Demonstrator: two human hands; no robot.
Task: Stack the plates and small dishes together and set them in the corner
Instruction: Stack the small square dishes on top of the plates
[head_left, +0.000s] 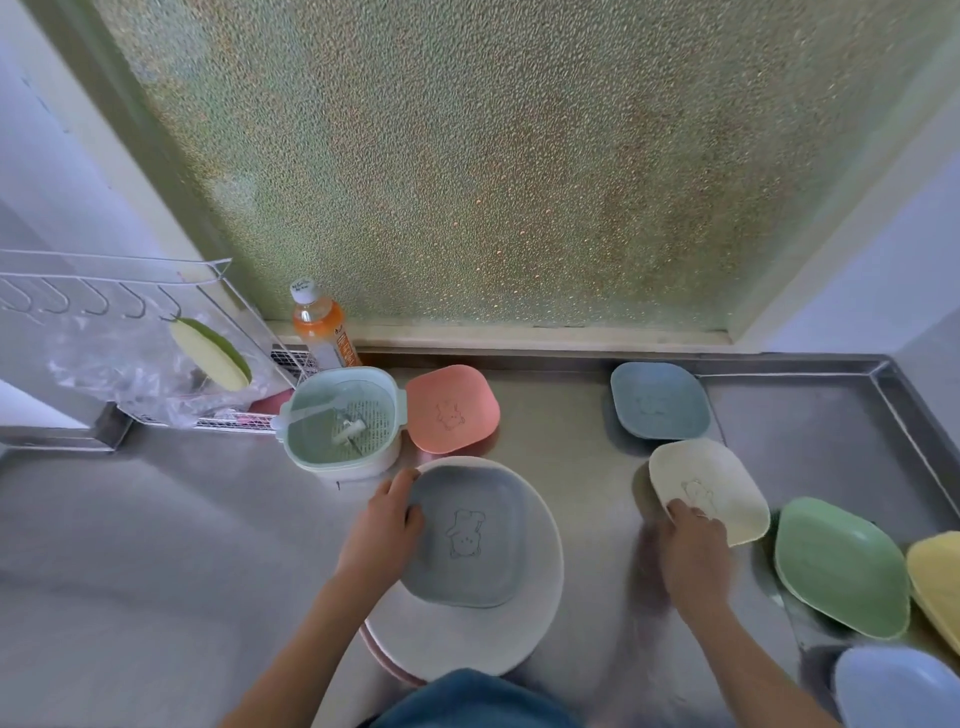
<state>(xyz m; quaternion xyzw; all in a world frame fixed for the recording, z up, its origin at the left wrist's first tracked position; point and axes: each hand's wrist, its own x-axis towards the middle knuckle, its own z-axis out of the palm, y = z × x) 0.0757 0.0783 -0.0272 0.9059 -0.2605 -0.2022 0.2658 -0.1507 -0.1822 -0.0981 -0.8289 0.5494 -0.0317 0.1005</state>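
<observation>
A grey small dish (467, 540) with a bear drawing lies on a large white plate (524, 623), which rests on a pink plate (382, 657) peeking out below. My left hand (387, 525) grips the grey dish's left rim. My right hand (693, 551) holds the near edge of a cream dish (722, 483). Lying loose on the steel counter are a pink dish (452, 408), a blue-grey dish (660, 400), a green dish (841, 566), a yellow dish (940, 577) and a pale blue dish (898, 686).
A mint strainer bowl (340, 421) stands left of the pink dish. Behind it are an orange drink bottle (322, 325) and a wire rack (114, 291) holding a sponge and plastic bag. The counter's raised rim (904, 410) forms the back right corner under a frosted window.
</observation>
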